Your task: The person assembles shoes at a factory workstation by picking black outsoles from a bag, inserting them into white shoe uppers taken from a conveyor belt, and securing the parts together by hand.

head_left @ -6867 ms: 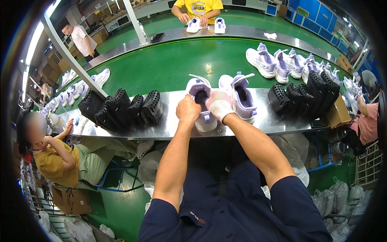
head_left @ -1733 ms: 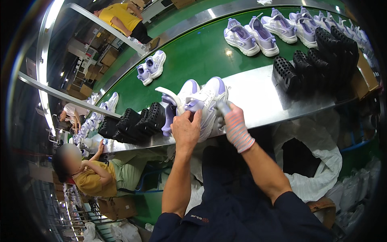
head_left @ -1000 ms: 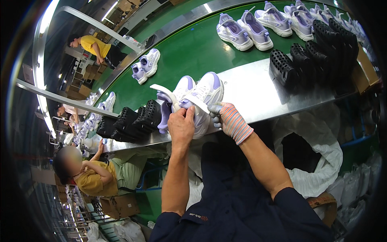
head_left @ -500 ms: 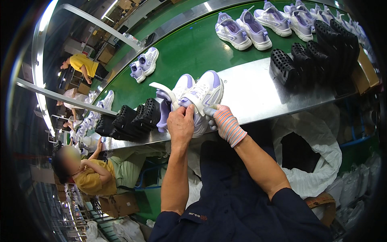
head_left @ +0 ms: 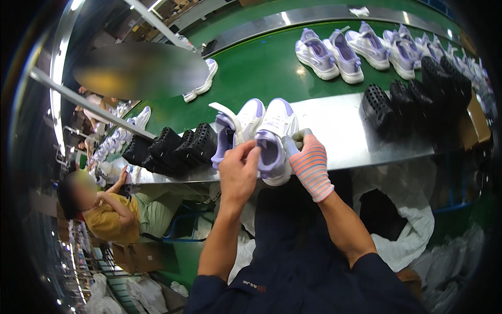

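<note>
A white and lavender sneaker lies on the metal ledge in front of me, toe pointing away, its lavender opening showing. My bare left hand is at the left of that opening, fingers bent and thumb near the collar; what they hold, if anything, is hidden. At the sneaker's right side, my right hand in a striped orange and grey glove grips it with bent fingers. Against its left side rests a second sneaker, its white strap standing up.
Black perforated shoe forms stand left on the metal ledge, more black forms at right. Beyond runs a green conveyor with several sneakers. A cardboard box sits far right. At left sits a person in yellow.
The strap across the nearer sneaker no longer lies between my hands, and its opening shows. My right hand has moved right; my left hand has shifted toward the collar. The view has shifted slightly.
</note>
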Available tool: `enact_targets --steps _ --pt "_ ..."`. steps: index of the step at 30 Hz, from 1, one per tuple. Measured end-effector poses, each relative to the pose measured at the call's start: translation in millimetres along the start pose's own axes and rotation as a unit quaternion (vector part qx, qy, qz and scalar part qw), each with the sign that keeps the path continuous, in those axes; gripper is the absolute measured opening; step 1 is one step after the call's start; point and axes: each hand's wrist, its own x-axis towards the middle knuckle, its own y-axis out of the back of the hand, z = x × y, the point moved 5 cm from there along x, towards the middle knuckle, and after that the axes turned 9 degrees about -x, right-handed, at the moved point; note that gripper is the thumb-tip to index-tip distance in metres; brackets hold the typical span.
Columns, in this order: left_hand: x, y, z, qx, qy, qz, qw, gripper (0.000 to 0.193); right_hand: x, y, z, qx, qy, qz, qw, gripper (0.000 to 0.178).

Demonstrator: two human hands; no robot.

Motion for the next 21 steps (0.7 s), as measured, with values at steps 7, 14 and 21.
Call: enact_targets --steps 7,14,21 --pt "52.9 87.3 -61.2 0.168 0.088 0.049 0.981 0.038 33.0 -7.4 -47.4 -0.192 0.209 0.048 0.958 0.033" --pt "81.5 63.9 -71.6 0.210 0.099 -0.028 0.972 0.034 66.1 33.3 -73.6 -0.309 0.277 -0.039 0.909 0.019" --pt "79.0 71.2 -83.0 0.166 0.107 0.001 0.980 0.018 77.7 -63.9 -177.5 -0.180 0.285 -0.232 0.912 0.069"
